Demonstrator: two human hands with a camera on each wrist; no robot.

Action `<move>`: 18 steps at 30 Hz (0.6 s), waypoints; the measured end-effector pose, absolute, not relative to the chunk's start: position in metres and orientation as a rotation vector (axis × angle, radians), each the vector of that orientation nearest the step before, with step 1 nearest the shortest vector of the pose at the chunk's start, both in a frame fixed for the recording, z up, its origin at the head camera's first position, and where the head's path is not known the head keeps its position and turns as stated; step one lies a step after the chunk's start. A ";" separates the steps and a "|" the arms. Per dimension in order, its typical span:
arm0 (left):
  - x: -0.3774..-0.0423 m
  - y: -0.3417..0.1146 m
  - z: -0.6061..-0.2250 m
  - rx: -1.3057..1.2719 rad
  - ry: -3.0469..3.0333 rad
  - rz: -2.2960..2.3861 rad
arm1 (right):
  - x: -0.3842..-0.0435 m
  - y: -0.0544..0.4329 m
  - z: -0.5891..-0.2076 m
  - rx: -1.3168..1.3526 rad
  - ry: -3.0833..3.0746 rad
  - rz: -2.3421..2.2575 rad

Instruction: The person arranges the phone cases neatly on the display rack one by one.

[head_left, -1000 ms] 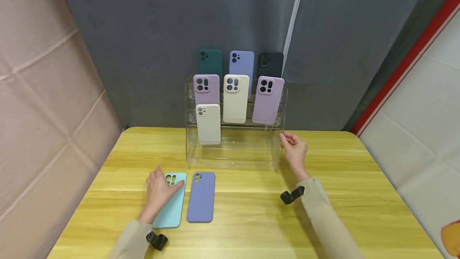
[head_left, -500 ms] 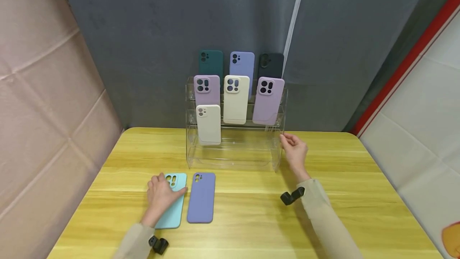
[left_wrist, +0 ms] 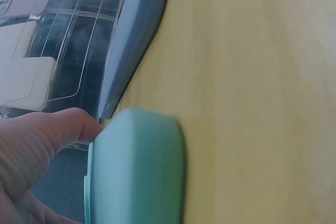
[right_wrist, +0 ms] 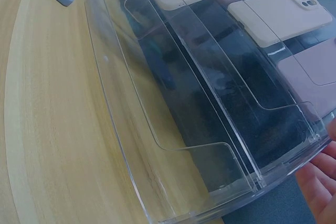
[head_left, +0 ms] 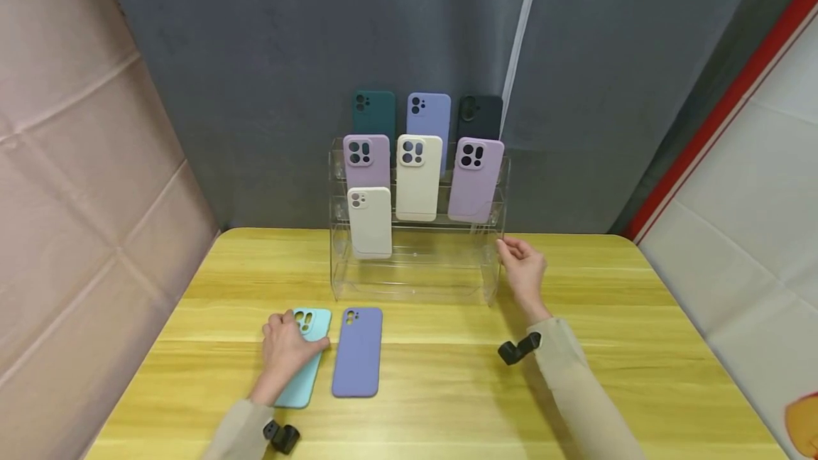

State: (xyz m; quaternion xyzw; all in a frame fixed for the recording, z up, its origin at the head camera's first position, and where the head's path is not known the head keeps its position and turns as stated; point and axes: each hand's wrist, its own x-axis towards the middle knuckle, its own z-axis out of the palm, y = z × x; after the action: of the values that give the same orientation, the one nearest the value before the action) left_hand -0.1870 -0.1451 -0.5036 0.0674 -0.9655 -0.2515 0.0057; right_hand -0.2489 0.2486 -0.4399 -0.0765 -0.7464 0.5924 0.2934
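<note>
My left hand (head_left: 283, 351) grips a turquoise phone case (head_left: 303, 373) by its long sides, thumb on the right edge and fingers over the left. In the left wrist view the thumb (left_wrist: 63, 129) lies at the near rim of that case (left_wrist: 139, 169). Just right of it a periwinkle phone case (head_left: 358, 353) lies flat on the table. With thumb and fingertips, my right hand (head_left: 524, 268) pinches the right side panel of a clear acrylic display stand (head_left: 441, 277); in the right wrist view, part of this hand (right_wrist: 320, 182) shows at the panel's edge.
Several phone cases lean on the stand's tiers: dark green (head_left: 375, 113), periwinkle (head_left: 429, 113) and black (head_left: 481, 118) on top, a cream case (head_left: 418, 183) between two lilac ones in the middle, and a white case (head_left: 371, 226) lower left. A grey curtain (head_left: 287, 91) hangs behind the table.
My left hand has drawn its fingers and thumb in around the turquoise case, whose lower end has shifted and tilted slightly. The right hand has stayed at the stand's side.
</note>
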 end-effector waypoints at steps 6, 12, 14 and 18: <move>-0.187 -0.145 -0.499 0.193 -2.971 -0.845 | -0.249 0.249 -0.441 -0.193 -1.984 1.573; -0.192 -0.143 -0.492 0.171 -2.918 -0.880 | -0.249 0.248 -0.440 -0.203 -1.983 1.575; -0.194 -0.140 -0.488 0.154 -2.898 -0.886 | -0.249 0.248 -0.440 -0.206 -1.982 1.577; -0.197 -0.134 -0.478 0.102 -2.846 -0.908 | -0.248 0.248 -0.440 -0.210 -1.988 1.569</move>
State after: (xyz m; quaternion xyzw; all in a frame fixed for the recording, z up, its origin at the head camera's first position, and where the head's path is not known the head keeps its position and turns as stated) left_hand -0.1974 -0.1345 -0.4783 0.0340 -0.9494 -0.3030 0.0760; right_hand -0.2484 0.2481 -0.4395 -0.0789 -0.7475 0.5897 0.2956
